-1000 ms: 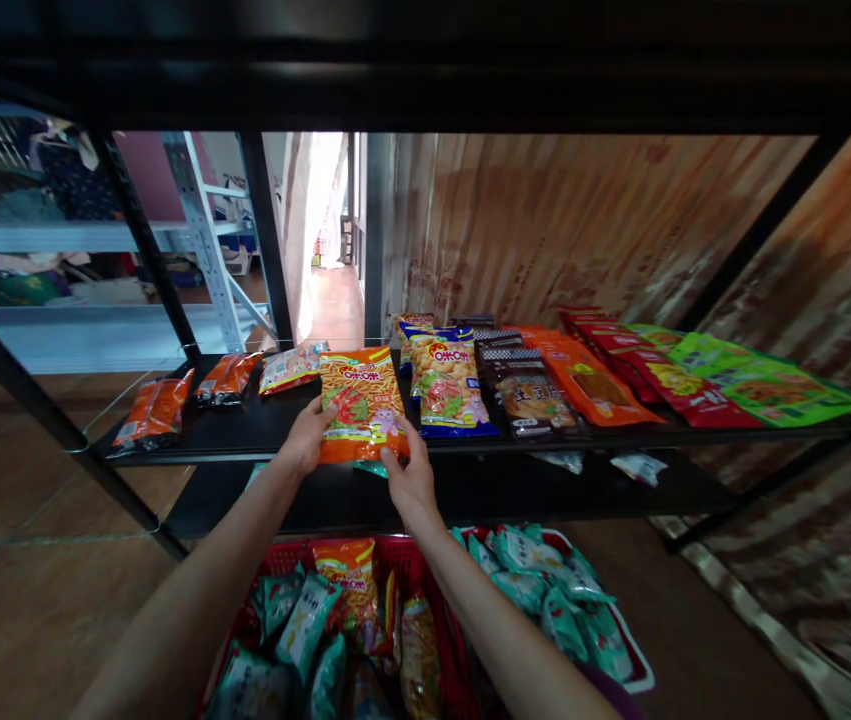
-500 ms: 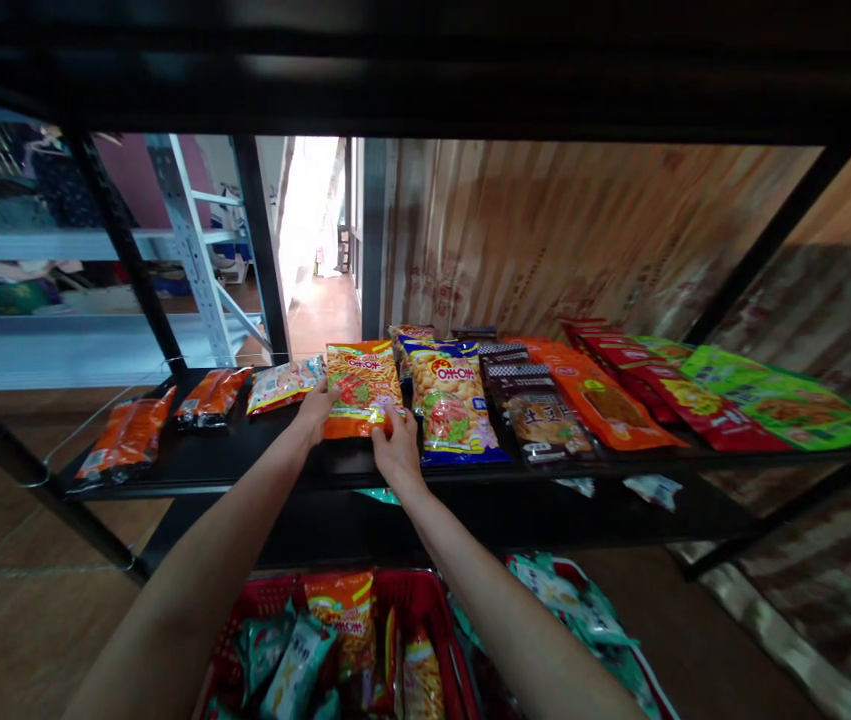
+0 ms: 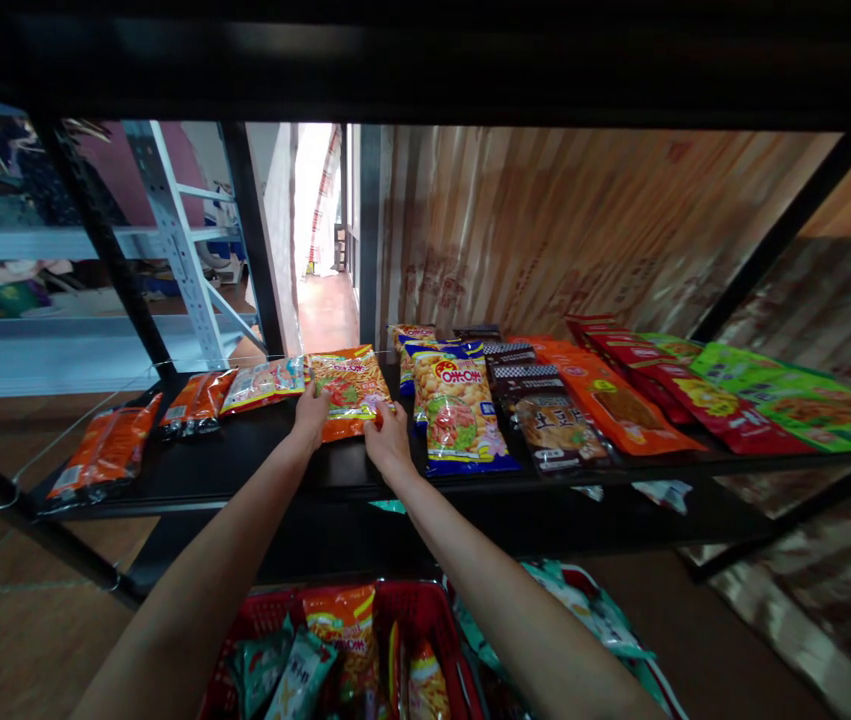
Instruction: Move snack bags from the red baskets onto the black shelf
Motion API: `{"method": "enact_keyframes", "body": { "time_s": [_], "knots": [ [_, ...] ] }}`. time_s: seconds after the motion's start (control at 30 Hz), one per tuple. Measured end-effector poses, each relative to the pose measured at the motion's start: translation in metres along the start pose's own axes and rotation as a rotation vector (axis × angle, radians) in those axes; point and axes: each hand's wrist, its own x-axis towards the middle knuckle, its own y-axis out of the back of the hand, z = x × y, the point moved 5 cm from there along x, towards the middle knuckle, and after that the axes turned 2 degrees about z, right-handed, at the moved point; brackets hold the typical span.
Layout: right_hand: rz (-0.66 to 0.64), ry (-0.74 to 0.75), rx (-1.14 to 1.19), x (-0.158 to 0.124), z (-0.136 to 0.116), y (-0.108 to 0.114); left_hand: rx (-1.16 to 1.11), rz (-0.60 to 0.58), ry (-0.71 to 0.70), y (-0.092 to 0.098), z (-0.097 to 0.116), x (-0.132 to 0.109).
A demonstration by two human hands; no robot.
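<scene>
An orange snack bag (image 3: 350,385) lies flat on the black shelf (image 3: 260,465), deep toward the back. My left hand (image 3: 310,417) grips its near left corner with curled fingers. My right hand (image 3: 387,440) pinches its near right corner. Just right of it lies a blue snack bag (image 3: 459,415) of the same brand, and to its left a pale pink-and-white bag (image 3: 264,383).
Further right on the shelf lie dark brown, orange, red and green packets (image 3: 792,400) in rows. Two orange packets (image 3: 106,450) sit at the shelf's left end. Below stands a red basket (image 3: 350,650) with several snack bags. A black upright post (image 3: 252,240) rises behind.
Both hands have pushed the orange bag from the shelf's front edge further back, level with the row of other bags.
</scene>
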Motion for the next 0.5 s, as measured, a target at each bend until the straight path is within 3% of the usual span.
{"method": "enact_keyframes", "body": {
  "time_s": [0.23, 0.5],
  "knots": [
    [0.059, 0.016, 0.024, 0.01, 0.003, -0.002, 0.026, -0.084, -0.118, -0.02, 0.007, 0.018],
    [0.082, 0.002, 0.025, 0.029, 0.003, -0.012, 0.11, -0.074, -0.162, -0.03, 0.004, 0.045]
  ]
}}
